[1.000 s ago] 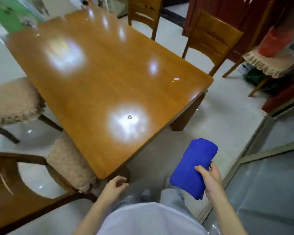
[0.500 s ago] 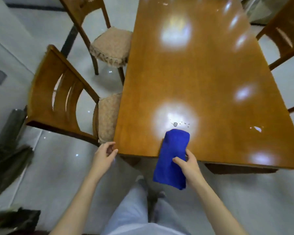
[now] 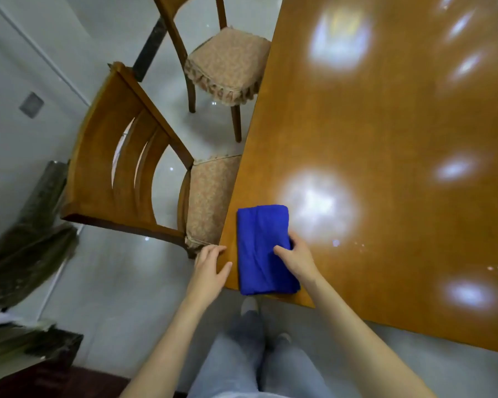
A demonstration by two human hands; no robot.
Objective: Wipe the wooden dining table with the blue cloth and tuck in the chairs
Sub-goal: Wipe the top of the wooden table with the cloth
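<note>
Opening of the wipe. The folded cloth [image 3: 259,239] lies flat at the table's [image 3: 385,133] near corner. The right hand [image 3: 296,258] grips it, thumb on top, fingers curled over its right edge. The left hand [image 3: 210,268], fingers straight and empty, braces the corner beside it. Best practice: flatten the palm and sweep away from the fingertips in overlapping strokes.

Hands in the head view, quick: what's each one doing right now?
Left hand: open, resting on the wooden dining table corner.
Right hand: gripping the folded blue cloth.
</note>
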